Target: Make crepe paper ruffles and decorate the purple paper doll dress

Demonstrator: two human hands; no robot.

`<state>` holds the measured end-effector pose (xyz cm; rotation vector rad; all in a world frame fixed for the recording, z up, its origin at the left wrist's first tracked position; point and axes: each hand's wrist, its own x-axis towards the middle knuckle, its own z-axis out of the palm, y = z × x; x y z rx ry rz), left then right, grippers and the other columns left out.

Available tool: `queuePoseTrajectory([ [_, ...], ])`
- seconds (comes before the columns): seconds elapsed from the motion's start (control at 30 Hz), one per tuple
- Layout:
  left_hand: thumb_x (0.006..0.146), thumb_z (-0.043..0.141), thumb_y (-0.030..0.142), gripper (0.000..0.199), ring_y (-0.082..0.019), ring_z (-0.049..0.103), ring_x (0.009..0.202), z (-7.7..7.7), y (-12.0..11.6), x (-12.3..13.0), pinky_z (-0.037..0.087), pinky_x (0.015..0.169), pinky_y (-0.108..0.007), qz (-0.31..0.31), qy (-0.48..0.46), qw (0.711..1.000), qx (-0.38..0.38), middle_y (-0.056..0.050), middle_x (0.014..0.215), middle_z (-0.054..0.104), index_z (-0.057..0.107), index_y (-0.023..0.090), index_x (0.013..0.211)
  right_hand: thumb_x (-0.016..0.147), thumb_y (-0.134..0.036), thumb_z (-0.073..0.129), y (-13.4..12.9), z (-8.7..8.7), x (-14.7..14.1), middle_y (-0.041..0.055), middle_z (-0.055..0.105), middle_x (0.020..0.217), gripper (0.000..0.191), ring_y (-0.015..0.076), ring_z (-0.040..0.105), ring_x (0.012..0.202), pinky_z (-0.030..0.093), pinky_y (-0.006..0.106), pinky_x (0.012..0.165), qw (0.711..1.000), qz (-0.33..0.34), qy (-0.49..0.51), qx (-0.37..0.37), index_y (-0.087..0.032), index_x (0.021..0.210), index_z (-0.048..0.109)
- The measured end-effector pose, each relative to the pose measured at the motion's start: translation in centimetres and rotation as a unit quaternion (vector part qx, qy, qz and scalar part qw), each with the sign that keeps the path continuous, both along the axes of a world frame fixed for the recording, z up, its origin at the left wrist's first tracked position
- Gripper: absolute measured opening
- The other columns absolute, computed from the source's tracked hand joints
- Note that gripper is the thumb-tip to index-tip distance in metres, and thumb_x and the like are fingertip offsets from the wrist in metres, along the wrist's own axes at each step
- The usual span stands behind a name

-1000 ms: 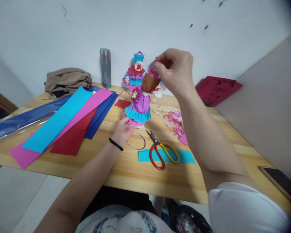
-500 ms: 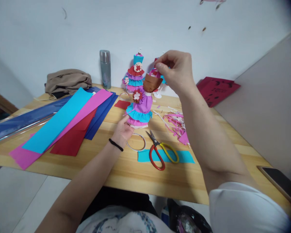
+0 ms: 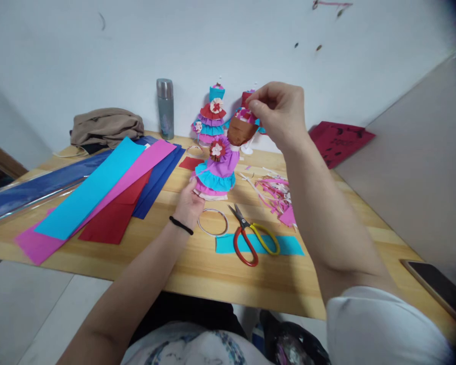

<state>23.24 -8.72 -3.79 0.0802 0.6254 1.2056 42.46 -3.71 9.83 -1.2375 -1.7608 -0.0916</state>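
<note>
A miniature crepe-paper dress (image 3: 221, 175) on a small stand leans to the right above the table, between my two hands. It has a brown top, a purple skirt with blue and pink ruffles, and a flower at the waist. My left hand (image 3: 191, 200) grips its lower hem from the left, with some fingers hidden behind the skirt. With thumb and forefinger, my right hand (image 3: 283, 109) pinches the upper end of the dress. Below it lie open scissors (image 3: 247, 233) with one red and one yellow handle, partly on a blue paper strip (image 3: 292, 245), beside a ring of tape (image 3: 213, 222).
Two similar dresses stand by the wall, one tiered (image 3: 212, 119). A thermos (image 3: 165, 109) and brown cloth (image 3: 105, 128) are at back left. Blue, pink and red paper sheets (image 3: 91, 185) lie left, paper scraps (image 3: 275, 195) right, a phone (image 3: 437, 286) at far right.
The dress has tilted further, its hem shifting slightly left and its top slightly right. My left hand has moved a little left, my right hand a little right.
</note>
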Motion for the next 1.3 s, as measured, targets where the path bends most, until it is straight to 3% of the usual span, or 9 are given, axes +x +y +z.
queuePoseTrajectory([
  [0.17,0.103,0.044,0.031,0.031,-0.018,0.073,0.088,-0.3,0.2,-0.6,0.057,0.094,-0.033,0.005,0.023,0.998,-0.059,-0.012,0.102,0.075,0.065,0.014,0.117,0.092,-0.059,0.060,0.9,-0.3,0.6,0.0046,0.070,0.086,0.029,0.0294,0.069,0.085,0.055,0.049,0.079,1.000,0.020,0.003,0.022,-0.032,0.087,0.068],
  [0.3,0.104,0.039,0.033,0.036,-0.017,0.071,0.085,0.2,0.2,-1.1,0.058,0.086,-0.029,0.011,0.012,0.994,-0.107,-0.012,0.107,0.072,0.059,0.014,0.127,0.092,-0.061,0.060,1.1,-0.5,1.0,0.0041,0.071,0.085,0.031,0.0283,0.069,0.083,0.056,0.049,0.077,0.999,0.027,0.004,0.031,-0.032,0.088,0.069],
  [0.5,0.104,0.034,0.025,0.036,-0.019,0.068,0.073,1.1,-0.4,-0.8,0.057,0.082,-0.032,-0.079,0.005,0.985,-0.153,-0.011,0.088,0.068,0.055,0.005,0.126,0.091,-0.060,0.062,1.3,-0.9,1.9,0.0040,0.074,0.088,0.026,0.0314,0.069,0.089,0.057,0.053,0.079,0.999,0.034,0.010,0.035,-0.036,0.092,0.071],
  [0.77,0.100,0.047,0.032,0.027,-0.018,0.068,0.067,0.6,-0.8,-0.2,0.056,0.087,-0.035,-0.114,-0.016,0.987,-0.114,-0.007,0.075,0.069,0.067,0.014,0.104,0.092,-0.054,0.063,1.1,-0.9,2.2,0.0023,0.075,0.088,0.018,0.0321,0.071,0.089,0.059,0.053,0.077,0.997,0.052,0.014,0.047,-0.038,0.092,0.072],
  [0.97,0.095,0.053,0.022,0.028,-0.022,0.075,0.081,-0.1,-0.5,0.1,0.054,0.099,-0.044,-0.139,-0.040,0.990,-0.002,-0.008,0.082,0.077,0.072,0.014,0.113,0.089,-0.054,0.066,0.9,-0.8,1.9,0.0028,0.075,0.086,0.018,0.0337,0.070,0.093,0.058,0.053,0.075,0.996,0.076,0.021,0.046,-0.039,0.096,0.073],
  [1.13,0.091,0.050,0.007,0.038,-0.017,0.076,0.087,-0.8,-0.1,0.2,0.051,0.104,-0.036,-0.082,-0.045,0.995,0.017,-0.006,0.090,0.080,0.071,0.016,0.122,0.090,-0.048,0.067,0.3,-0.5,1.3,0.0014,0.075,0.087,0.011,0.0330,0.070,0.093,0.058,0.051,0.074,0.996,0.070,0.021,0.045,-0.039,0.091,0.073],
  [1.3,0.094,0.050,0.009,0.036,-0.017,0.075,0.085,-1.1,0.1,0.2,0.053,0.102,-0.036,-0.069,-0.044,0.996,0.034,-0.006,0.092,0.080,0.069,0.016,0.124,0.089,-0.048,0.068,0.0,-0.4,1.1,0.0012,0.075,0.086,0.010,0.0336,0.070,0.097,0.058,0.051,0.075,0.996,0.071,0.027,0.039,-0.040,0.093,0.073],
])
